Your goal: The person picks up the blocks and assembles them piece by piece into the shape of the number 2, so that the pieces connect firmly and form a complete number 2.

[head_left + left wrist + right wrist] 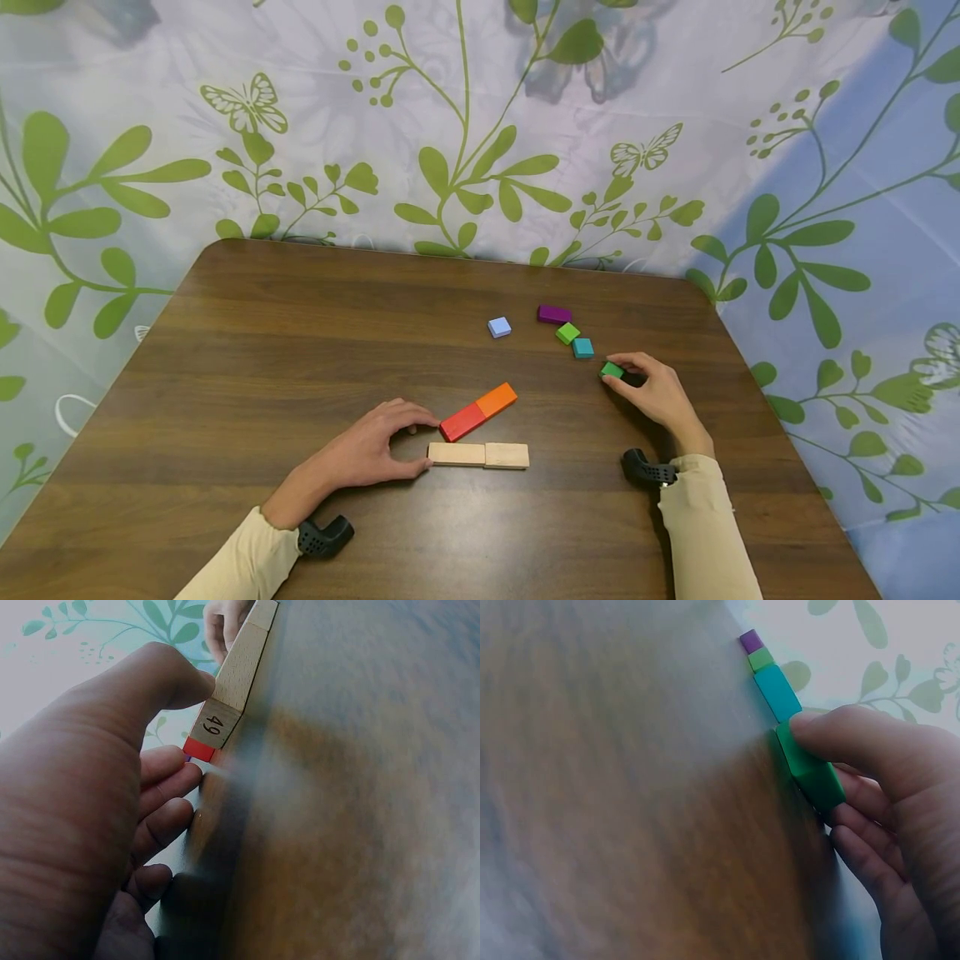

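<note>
A: Treat the orange block (497, 401) as the clock's centre. What is furthest left?

B: Between eight and nine o'clock, the left hand (371, 448), fingers loosely extended and gripping nothing. Its thumb is at the end of the left plain wooden block (456, 454), its fingertips at the end of the red block (462, 422). It is perhaps steadying both; I cannot tell how firmly it touches.

A: Why can one hand reach both?

B: The two rows draw close together at that end. Red meets orange end to end, slanting toward two o'clock. The left plain wooden block butts against the right plain wooden block (507, 455), in a level row around half past six.

A: And further right?

B: A pale blue block (499, 327) sits alone at twelve. From one to two o'clock, a purple block (555, 314), a lime green block (567, 333) and a teal block (582, 348) form a close diagonal.

A: The other hand?

B: The right hand (654, 390), at three, pinches a darker green block (611, 370) between thumb and fingers, a hold that probably suits so small a piece. Whether it is lifted off the wooden tabletop (337, 333), I cannot tell.
</note>
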### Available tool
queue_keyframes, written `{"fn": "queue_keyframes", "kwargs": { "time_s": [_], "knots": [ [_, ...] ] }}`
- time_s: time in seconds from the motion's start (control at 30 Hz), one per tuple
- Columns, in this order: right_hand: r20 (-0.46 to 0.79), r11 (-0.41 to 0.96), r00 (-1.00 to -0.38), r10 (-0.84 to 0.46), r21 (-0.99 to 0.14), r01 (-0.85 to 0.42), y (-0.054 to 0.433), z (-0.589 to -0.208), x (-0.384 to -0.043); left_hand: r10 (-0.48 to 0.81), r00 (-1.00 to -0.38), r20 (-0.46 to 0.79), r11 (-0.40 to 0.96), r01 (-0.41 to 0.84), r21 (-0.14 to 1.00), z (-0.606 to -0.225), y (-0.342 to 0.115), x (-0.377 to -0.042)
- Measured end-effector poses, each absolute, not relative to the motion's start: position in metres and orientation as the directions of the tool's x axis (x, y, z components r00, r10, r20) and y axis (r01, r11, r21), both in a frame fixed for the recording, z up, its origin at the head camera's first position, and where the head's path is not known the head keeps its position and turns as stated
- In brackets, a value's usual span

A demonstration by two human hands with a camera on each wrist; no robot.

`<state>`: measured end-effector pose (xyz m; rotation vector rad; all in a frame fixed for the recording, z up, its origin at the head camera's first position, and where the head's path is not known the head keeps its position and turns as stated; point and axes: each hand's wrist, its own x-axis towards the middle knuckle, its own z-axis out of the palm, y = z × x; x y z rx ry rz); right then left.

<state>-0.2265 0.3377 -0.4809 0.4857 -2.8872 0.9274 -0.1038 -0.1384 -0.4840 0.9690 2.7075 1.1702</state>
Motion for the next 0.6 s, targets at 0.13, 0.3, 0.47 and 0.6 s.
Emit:
{"fn": "queue_keyframes", "kwargs": {
  "time_s": [0.13, 0.3, 0.47, 0.6],
  "knots": [
    [0.164, 0.774, -0.949, -0.269, -0.550, -0.315, 0.336, -0.480, -0.226, 0.558, -0.803, 0.208, 0.518, 0.533, 0.668, -0.484, -0.139, -0.104],
    [0.170, 0.772, -0.947, -0.272, -0.549, -0.320, 0.333, -0.478, -0.226, 0.556, -0.806, 0.205, 0.519, 0.529, 0.671, -0.484, -0.139, -0.104],
    [0.165, 0.770, -0.945, -0.283, -0.549, -0.326, 0.329, -0.477, -0.227, 0.553, -0.809, 0.201, 0.525, 0.525, 0.670, -0.483, -0.139, -0.103],
    [0.162, 0.763, -0.942, -0.293, -0.553, -0.333, 0.326, -0.474, -0.227, 0.553, -0.809, 0.200, 0.527, 0.525, 0.668, -0.484, -0.139, -0.104]
  ]
}}
